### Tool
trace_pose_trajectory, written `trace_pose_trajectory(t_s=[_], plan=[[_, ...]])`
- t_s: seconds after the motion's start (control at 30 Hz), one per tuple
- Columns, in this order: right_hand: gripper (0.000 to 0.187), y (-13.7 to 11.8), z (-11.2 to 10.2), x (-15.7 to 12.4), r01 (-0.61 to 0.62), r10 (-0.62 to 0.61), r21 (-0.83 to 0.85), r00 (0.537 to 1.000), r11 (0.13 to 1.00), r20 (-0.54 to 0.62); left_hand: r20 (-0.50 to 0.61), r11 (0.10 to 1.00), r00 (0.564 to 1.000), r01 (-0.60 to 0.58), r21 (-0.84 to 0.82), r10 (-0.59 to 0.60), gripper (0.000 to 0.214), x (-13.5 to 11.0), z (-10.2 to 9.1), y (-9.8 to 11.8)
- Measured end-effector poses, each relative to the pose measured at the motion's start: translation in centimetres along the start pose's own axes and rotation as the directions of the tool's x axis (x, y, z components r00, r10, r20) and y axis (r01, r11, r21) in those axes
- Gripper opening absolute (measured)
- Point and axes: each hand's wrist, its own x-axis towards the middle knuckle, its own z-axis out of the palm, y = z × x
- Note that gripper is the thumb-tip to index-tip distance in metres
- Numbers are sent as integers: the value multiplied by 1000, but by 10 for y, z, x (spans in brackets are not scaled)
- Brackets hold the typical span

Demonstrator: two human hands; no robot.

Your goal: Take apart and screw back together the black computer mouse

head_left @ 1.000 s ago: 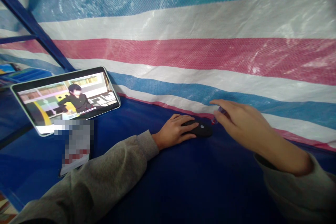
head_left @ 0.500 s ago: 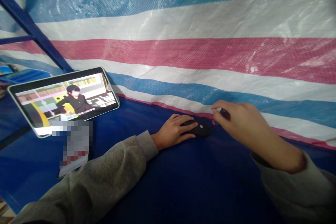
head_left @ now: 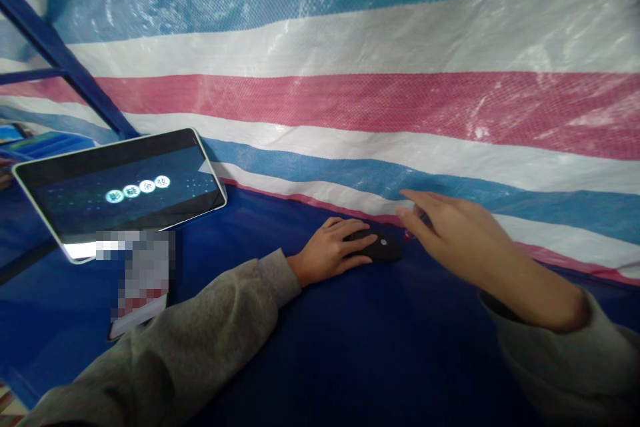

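Observation:
My left hand (head_left: 333,250) lies over the back of a black computer mouse (head_left: 387,245), its fingers draped across the shell and along its sides. The mouse sits on the dark blue surface (head_left: 350,347), close to the striped sheet. To the right of the mouse, my right hand (head_left: 450,227) hovers with thumb and forefinger apart; the other fingers are partly hidden behind it. A tiny red and clear object (head_left: 407,235) shows below its fingertips, too small to name. Whether the right hand touches it, I cannot tell.
A lit tablet (head_left: 130,193) leans at the left, showing white characters on a dark screen. In front of it lies a phone (head_left: 140,320), partly blurred out. A blue, white and red striped sheet (head_left: 350,100) hangs behind; a blue metal frame (head_left: 50,40) stands at the left.
My right hand's thumb and forefinger have straightened and moved apart. The tablet picture has switched from a seated person to a dark title screen. My left hand stays on the mouse.

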Motion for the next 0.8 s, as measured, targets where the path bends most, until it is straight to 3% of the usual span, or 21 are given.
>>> trace_pose_trajectory(t_s=[0.67,0.8], plan=[[46,1,2,-1,130,-128,88,991,988,-23,-7,1000,1000,-9,8,9,41,0,0,0],[43,2,1,-1,91,-90,80,996,993,-4,-2,1000,1000,-7,7,7,41,0,-1,0]])
